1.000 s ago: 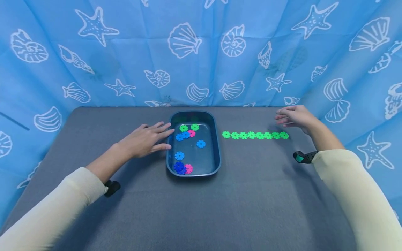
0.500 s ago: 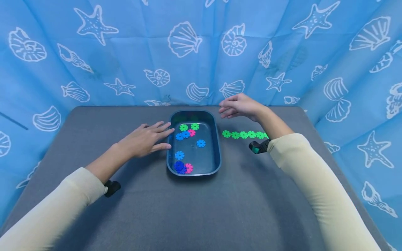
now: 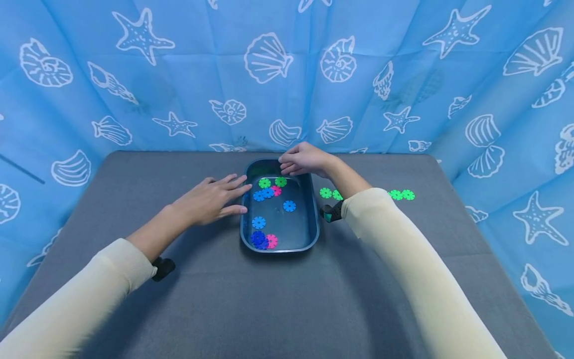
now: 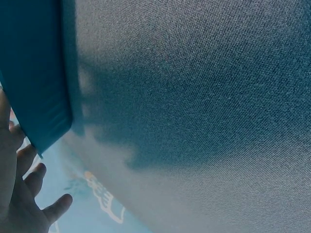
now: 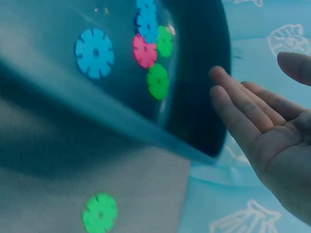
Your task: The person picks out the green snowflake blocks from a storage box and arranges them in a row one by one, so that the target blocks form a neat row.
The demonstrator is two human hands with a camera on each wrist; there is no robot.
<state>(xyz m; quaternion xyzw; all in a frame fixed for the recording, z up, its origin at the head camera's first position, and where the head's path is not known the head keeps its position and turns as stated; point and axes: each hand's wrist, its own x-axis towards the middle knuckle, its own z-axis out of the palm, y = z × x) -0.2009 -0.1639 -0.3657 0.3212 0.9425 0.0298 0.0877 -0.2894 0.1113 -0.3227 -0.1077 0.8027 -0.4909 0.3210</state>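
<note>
A dark blue-grey tray [image 3: 296,248] stands on the table with several notched plastic discs in it. My left hand [image 3: 211,202] rests at its left rim with fingers spread, fingertips over the edge. Above the far right corner of the tray hovers my right hand [image 3: 306,159], its fingers relaxed and holding nothing, as the right wrist view shows. Just below it lie two green discs, one green disc [image 5: 158,81] being beside a pink disc [image 5: 145,50]. A light blue disc [image 3: 289,206] sits alone near the middle, and dark blue discs [image 3: 258,238] overlap at the near left.
Right of the tray a row of green discs [image 3: 408,194] lies on the grey tablecloth [image 3: 287,304]; my right forearm hides its middle. Behind the table's far edge hangs a blue curtain [image 3: 188,70] with white shell and starfish prints.
My right hand has swept left from beyond the row's right end to over the tray's far right corner. The left hand stays at the rim, and the discs keep their places.
</note>
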